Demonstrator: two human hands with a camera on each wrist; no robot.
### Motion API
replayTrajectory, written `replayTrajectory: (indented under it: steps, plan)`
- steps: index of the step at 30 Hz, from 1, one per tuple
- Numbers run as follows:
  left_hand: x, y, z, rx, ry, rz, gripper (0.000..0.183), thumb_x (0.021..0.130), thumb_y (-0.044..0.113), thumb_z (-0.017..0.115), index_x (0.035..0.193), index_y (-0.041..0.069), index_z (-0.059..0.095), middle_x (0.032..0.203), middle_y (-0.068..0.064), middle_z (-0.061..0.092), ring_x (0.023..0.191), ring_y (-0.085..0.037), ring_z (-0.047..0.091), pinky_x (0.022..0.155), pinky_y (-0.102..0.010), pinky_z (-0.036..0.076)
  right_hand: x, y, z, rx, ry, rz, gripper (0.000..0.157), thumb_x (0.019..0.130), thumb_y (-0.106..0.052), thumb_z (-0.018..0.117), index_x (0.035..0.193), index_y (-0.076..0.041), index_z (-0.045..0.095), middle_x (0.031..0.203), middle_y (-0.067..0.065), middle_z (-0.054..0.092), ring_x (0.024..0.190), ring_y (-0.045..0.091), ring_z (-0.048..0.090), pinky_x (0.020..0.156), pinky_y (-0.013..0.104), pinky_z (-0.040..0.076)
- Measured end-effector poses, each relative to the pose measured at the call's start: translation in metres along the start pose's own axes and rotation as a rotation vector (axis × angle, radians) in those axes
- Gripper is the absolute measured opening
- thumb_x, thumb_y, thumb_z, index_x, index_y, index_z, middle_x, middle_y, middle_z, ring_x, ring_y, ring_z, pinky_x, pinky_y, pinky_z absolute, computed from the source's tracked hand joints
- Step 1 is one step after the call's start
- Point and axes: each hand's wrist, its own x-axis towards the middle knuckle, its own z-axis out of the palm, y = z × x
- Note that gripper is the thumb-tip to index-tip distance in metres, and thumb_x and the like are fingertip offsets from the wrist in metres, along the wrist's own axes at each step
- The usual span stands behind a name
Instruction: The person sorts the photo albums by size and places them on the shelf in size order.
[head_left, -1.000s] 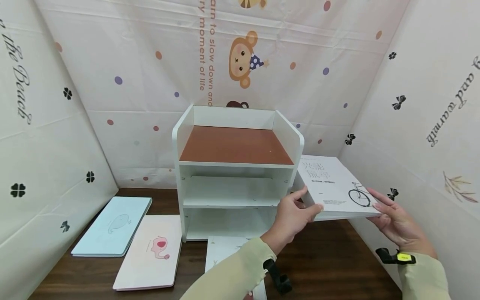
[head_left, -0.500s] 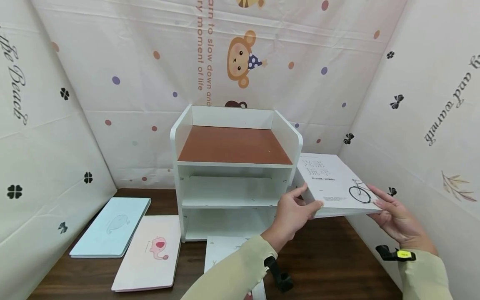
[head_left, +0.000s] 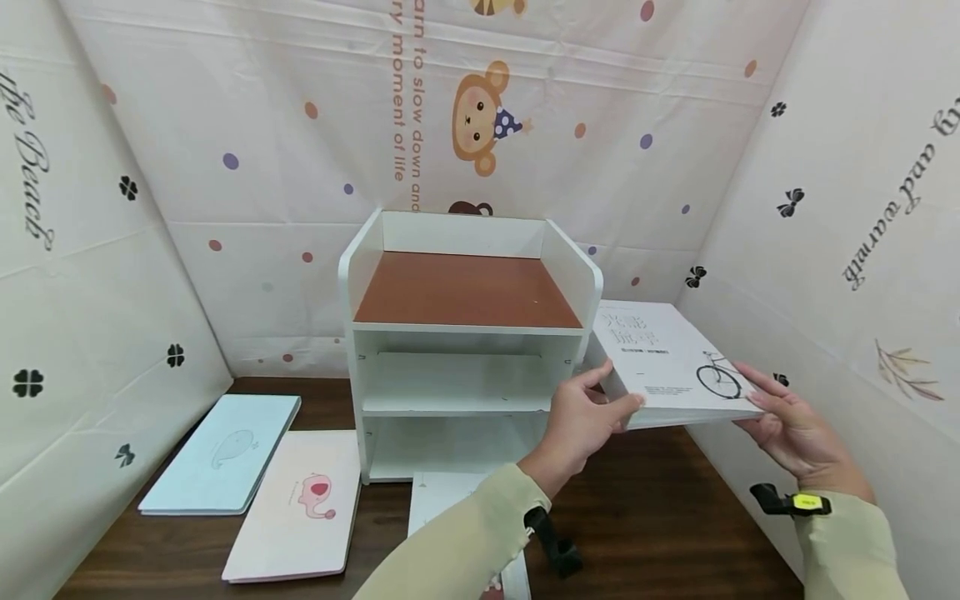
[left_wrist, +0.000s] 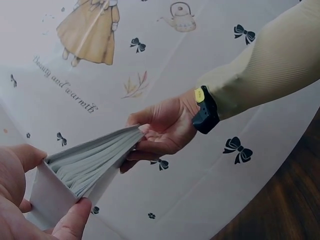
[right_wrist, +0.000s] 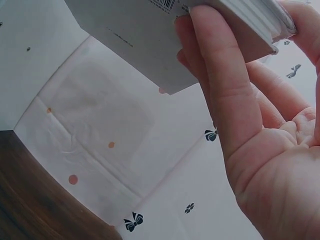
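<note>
A thick white book (head_left: 660, 358) with a bicycle drawing on its cover is held up beside the shelf's right side. My left hand (head_left: 581, 425) grips its spine near the lower left corner, thumb and fingers on either edge, as the left wrist view also shows. At the opposite edge my right hand (head_left: 795, 429) pinches the book, thumb on top and fingers beneath. In the right wrist view those fingers (right_wrist: 220, 75) lie against the back cover, where a barcode shows. The pages (left_wrist: 95, 162) face me in the left wrist view.
A white shelf unit (head_left: 468, 329) with a brown top stands at the back middle. A light blue notebook (head_left: 225, 454) and a pink elephant notebook (head_left: 300, 508) lie at left. Another white book (head_left: 442, 496) lies before the shelf, partly under my left forearm. Printed cloth walls (head_left: 247, 100) surround the table.
Both hands have raised the book slightly, and its cover sits a little higher in the head view. Their grip stays the same. The head view has shifted slightly.
</note>
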Motion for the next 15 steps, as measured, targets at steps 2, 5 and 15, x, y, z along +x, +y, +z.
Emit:
replayTrajectory:
  steps: [2, 5, 15]
  plan:
    - [0.0, 0.001, 0.0, 0.001, -0.001, 0.005, 0.063, 0.081, 0.02, 0.089, 0.139, 0.025, 0.065, 0.081, -0.002, 0.067, 0.061, -0.012, 0.059, 0.056, -0.02, 0.049, 0.0, 0.0, 0.001, 0.0, 0.006, -0.001, 0.058, 0.106, 0.011, 0.015, 0.153, -0.003, 0.046, 0.15, 0.011, 0.057, 0.128, 0.029, 0.064, 0.106, 0.04, 0.053]
    - [0.001, 0.003, 0.0, -0.009, -0.004, 0.016, 0.063, 0.081, 0.019, 0.089, 0.139, 0.025, 0.066, 0.08, -0.003, 0.068, 0.061, -0.012, 0.058, 0.056, -0.02, 0.048, 0.001, -0.001, 0.002, 0.006, 0.003, -0.001, 0.058, 0.106, 0.011, 0.014, 0.153, -0.003, 0.046, 0.151, 0.011, 0.057, 0.129, 0.029, 0.063, 0.106, 0.04, 0.052]
    - [0.003, 0.011, -0.002, -0.018, -0.013, 0.006, 0.064, 0.08, 0.023, 0.09, 0.139, 0.028, 0.065, 0.095, 0.003, 0.068, 0.073, -0.012, 0.066, 0.063, -0.023, 0.056, 0.008, -0.006, 0.011, 0.03, -0.036, -0.013, 0.057, 0.105, 0.012, 0.015, 0.153, -0.001, 0.044, 0.152, 0.014, 0.055, 0.131, 0.031, 0.062, 0.107, 0.041, 0.052]
